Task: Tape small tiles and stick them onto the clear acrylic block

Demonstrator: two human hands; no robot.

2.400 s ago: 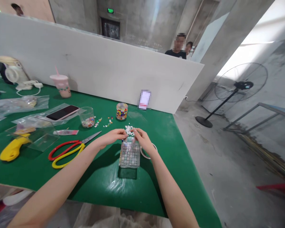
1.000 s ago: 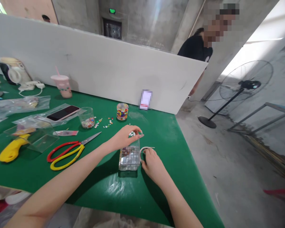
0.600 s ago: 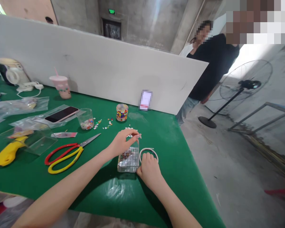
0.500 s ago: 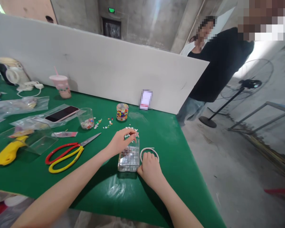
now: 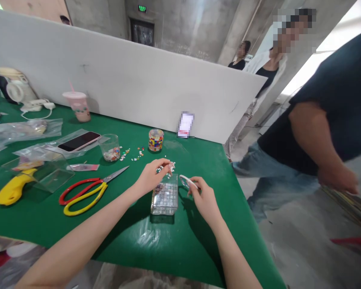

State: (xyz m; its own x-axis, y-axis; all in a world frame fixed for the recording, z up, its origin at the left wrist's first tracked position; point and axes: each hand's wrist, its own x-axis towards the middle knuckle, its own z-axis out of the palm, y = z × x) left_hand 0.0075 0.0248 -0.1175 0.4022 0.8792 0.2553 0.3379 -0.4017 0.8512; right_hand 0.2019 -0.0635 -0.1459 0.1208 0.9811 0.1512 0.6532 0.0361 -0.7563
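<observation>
A clear box (image 5: 165, 197) with a grid of small coloured tiles stands on the green table (image 5: 174, 241). My left hand (image 5: 153, 177) rests curled on the box's far top edge, fingers pinched by a heap of small white pieces (image 5: 167, 167). My right hand (image 5: 203, 196) is just right of the box and pinches a white ring of tape (image 5: 185, 181), lifted off the table and tilted.
Red and yellow scissors (image 5: 86, 191) lie left of the box, with a yellow cutter (image 5: 9, 191), a phone (image 5: 79, 141), a glass of tiles (image 5: 110, 147) and a tiled jar (image 5: 155, 139) further off. A white partition (image 5: 123, 80) backs the table. A person in dark clothes (image 5: 313, 132) walks close by the right edge.
My right hand has picked the white tape ring up from the table beside the box. My left hand stays at the box's top. The person in dark clothes has come much closer on the right.
</observation>
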